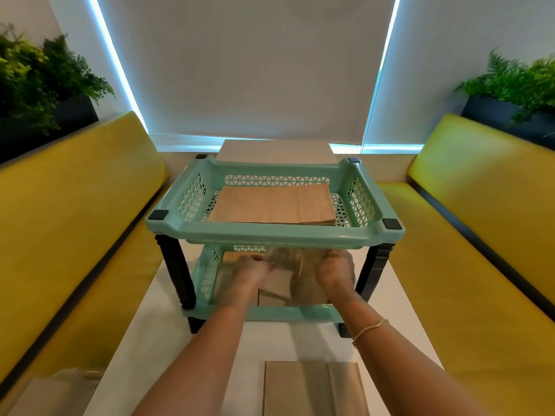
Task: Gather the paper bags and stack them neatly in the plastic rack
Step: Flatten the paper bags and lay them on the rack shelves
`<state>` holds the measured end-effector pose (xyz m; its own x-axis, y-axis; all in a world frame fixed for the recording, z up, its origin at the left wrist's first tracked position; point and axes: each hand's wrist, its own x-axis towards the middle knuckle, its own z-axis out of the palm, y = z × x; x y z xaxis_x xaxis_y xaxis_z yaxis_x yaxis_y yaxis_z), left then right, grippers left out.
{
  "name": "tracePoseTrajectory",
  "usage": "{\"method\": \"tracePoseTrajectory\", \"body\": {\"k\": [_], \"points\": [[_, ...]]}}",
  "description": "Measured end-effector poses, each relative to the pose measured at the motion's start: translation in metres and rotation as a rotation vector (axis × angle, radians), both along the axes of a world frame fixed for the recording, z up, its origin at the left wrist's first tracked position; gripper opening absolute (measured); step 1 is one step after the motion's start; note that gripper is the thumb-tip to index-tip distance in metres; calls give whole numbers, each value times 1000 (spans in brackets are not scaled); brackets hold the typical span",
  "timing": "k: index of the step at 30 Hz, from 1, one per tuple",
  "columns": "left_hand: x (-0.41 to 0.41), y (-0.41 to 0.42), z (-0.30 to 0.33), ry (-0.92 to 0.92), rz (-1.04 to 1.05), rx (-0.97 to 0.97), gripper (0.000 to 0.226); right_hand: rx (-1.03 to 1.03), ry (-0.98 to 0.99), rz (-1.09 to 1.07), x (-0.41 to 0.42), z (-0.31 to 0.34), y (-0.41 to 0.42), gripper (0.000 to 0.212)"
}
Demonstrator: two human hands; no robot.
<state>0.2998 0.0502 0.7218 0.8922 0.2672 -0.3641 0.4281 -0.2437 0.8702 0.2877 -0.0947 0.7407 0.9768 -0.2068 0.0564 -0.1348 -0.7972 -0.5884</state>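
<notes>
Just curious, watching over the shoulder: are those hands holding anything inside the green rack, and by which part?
Both hands, left hand and right hand, hold a paper bag in the lower tray, apparently by its far end; motion blur hides the exact grip.

Mint-green rack (274,232) with triangle-pattern cutouts in its walls, black legs (175,274) and black corner caps (159,214). Plain brown paper bags (274,205) on the upper tier, another brown bag (312,388) near the table's front edge. White table (156,334). Yellow benches (75,211) with dark trim. Green ferns (33,70) in black planters (492,111). Grey blind (246,67) edged in pale blue light. Gold-coloured bracelet (368,329) on one wrist.
</notes>
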Motion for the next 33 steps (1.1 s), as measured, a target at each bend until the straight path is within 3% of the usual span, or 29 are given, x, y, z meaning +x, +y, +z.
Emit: {"method": "tracePoseTrajectory", "body": {"k": [3, 6, 13, 19, 22, 25, 28, 33], "points": [[1, 27, 9, -105, 182, -164, 23, 156, -15, -147, -5, 8, 6, 22], [-12, 39, 16, -115, 204, -331, 17, 274, 16, -136, -10, 14, 10, 27], [-37, 49, 22, -163, 231, -515, 14, 191, -14, -36, -27, 17, 12, 41], [-47, 54, 24, -168, 329, -527, 16, -21, 31, 5, -30, 16, 12, 33], [-48, 50, 25, -159, 317, -542, 15, -19, 10, 3, -33, 17, 13, 34], [-54, 42, 23, -82, 242, -567, 33, 165, 52, -30, -35, 22, 13, 33], [-69, 30, 13, -17, 181, -546, 63, 473, 107, -67, -39, 21, 16, 28], [-91, 18, -5, -20, 121, -500, 96, 596, 176, -62, -57, 12, 14, 41]]}}
